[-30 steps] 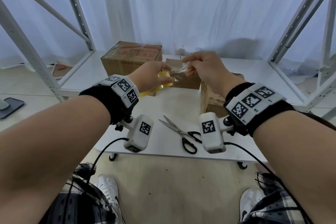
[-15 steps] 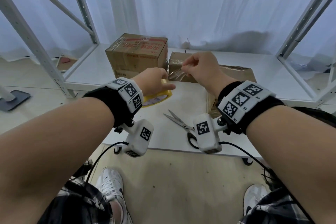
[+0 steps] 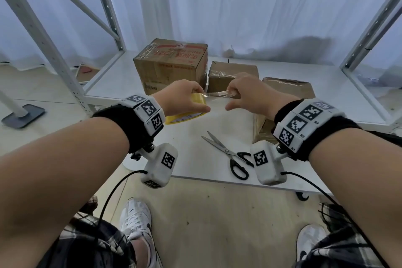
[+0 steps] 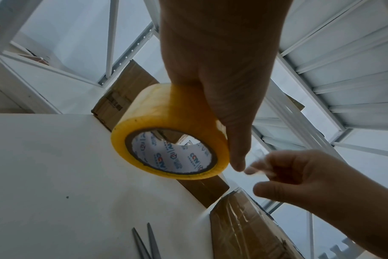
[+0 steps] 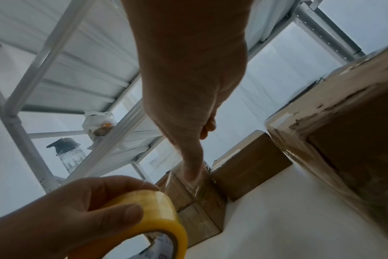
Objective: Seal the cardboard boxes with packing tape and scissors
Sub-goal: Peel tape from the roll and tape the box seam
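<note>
My left hand (image 3: pixel 185 100) grips a yellow roll of packing tape (image 3: pixel 187 113) above the white table (image 3: pixel 195 148); the roll (image 4: pixel 171 133) shows its printed core in the left wrist view. My right hand (image 3: pixel 245 93) pinches the clear free end of the tape (image 3: pixel 217 94), stretched a short way from the roll. Black-handled scissors (image 3: pixel 230 154) lie slightly apart on the table near its front edge. Three cardboard boxes stand behind: a large printed one (image 3: pixel 171 63), a small one (image 3: pixel 230 72) and a flat one (image 3: pixel 287 89) on the right.
White metal shelf uprights (image 3: pixel 43 35) frame the table on both sides, with a curtain behind. A bottle (image 5: pixel 69 154) and a plastic bag (image 5: pixel 97 126) sit on a shelf. My shoes (image 3: pixel 134 220) stand below the table's front edge.
My right hand has drawn the tape end away from the roll to the right, so a short clear strip now spans between the hands. Both hands sit slightly lower over the table.
</note>
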A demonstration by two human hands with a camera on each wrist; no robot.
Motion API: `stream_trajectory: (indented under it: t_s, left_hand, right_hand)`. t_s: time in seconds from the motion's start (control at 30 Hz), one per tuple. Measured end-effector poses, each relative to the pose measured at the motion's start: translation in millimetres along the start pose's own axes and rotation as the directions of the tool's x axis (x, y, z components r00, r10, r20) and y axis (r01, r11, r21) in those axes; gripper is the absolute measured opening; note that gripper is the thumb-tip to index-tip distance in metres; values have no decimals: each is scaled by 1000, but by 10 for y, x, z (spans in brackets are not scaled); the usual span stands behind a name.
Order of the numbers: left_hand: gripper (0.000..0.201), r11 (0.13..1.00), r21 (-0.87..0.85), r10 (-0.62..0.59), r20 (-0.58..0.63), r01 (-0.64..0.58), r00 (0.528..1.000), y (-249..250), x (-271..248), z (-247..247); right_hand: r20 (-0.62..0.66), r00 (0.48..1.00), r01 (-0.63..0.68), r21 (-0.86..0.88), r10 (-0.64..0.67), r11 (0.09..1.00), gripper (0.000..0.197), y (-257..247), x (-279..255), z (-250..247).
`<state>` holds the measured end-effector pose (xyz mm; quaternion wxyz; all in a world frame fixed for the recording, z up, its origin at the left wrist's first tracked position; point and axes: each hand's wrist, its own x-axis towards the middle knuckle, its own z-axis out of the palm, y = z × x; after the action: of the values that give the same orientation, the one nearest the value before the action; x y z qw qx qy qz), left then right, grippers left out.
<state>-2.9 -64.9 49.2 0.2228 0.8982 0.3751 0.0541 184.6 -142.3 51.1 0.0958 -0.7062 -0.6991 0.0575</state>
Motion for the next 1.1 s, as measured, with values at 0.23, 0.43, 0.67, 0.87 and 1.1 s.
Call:
stream_trajectory:
  t_s: [0.23,0.43,0.67,0.87,1.1]
  left_hand:
    - [60,998,49,30,-2,-30,1000,52,20,7]
    - [59,994,40,101,-80,-98,992,178,44,32]
    - [43,988,-79,124,-138,-135,983,318,31,-9]
    - [36,997,-3,81,-120,-82,989,263,30,20]
    - [28,982,-152,106,-69,-116,992,297,38,11]
  right_hand:
    - [8,1000,-30,456,30,889,24,-53,-88,-68]
    - [94,966,-226,763,242,605,17,-178,-50,-105]
    - [163,951,-238,928,261,287,10,-103,-59,-171]
    - [226,971,-237,895,73,379,20,-76,-136,-245]
    - [-26,993,115,528,-119,842,50,-35,-129,-155]
